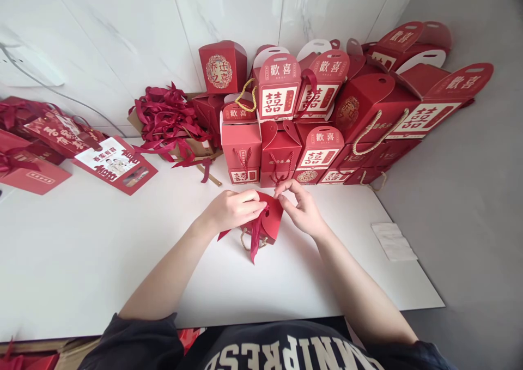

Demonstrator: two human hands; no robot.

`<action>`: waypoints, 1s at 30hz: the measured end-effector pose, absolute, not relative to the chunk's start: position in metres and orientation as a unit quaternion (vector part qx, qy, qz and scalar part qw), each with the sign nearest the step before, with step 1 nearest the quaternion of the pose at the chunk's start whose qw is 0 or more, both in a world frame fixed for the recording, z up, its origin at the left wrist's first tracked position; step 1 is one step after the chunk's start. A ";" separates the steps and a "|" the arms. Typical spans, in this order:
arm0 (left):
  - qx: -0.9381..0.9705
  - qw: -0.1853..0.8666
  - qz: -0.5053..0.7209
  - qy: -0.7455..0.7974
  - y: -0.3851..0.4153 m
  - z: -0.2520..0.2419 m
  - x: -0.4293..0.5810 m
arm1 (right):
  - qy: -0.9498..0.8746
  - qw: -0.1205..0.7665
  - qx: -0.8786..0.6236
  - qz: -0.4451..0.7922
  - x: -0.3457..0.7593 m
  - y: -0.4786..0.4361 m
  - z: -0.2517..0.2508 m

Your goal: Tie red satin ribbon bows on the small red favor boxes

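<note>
A small red gift box [273, 222] stands on the white table in front of me, with a twisted beige cord handle [245, 240] at its near side. Dark red ribbon [255, 238] passes through the hole in its top, and the tails hang down the front. My left hand [233, 211] pinches the ribbon at the hole, fingers closed and pressed together. At the box's right upper edge is my right hand [301, 211], its thumb and bent forefinger closed on the lid's corner; the exact contact is partly hidden.
Stacked red gift boxes [322, 157] line the wall, close behind my hands. A heap of red ribbons [165, 116] lies left of them in a cardboard box. Further left are more red boxes [35, 165] and a printed box [116, 165]. A white tissue [393, 241] lies right.
</note>
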State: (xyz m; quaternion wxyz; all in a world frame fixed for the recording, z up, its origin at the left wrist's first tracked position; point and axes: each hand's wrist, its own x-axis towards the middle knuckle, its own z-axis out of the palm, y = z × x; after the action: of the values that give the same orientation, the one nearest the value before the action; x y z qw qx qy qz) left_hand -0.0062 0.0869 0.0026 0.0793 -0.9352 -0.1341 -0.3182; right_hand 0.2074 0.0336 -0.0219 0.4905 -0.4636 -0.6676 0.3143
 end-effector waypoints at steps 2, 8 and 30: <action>-0.936 0.078 -0.315 -0.134 0.086 0.003 -0.006 | -0.684 0.471 -0.445 0.335 0.208 0.033 -0.022; -0.935 0.090 -0.318 -0.130 0.086 0.002 -0.005 | -0.736 0.457 -0.434 0.249 0.203 0.032 -0.025; -0.935 0.065 -0.327 -0.124 0.087 -0.002 -0.005 | -0.747 0.433 -0.416 0.286 0.206 0.031 -0.023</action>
State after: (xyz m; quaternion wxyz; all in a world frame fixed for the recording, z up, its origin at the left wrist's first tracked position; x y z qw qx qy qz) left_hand -0.0046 0.0869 -0.0015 0.0645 -0.9348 -0.1236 -0.3267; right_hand 0.2063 0.0308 -0.0226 0.4333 -0.4162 -0.7466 0.2856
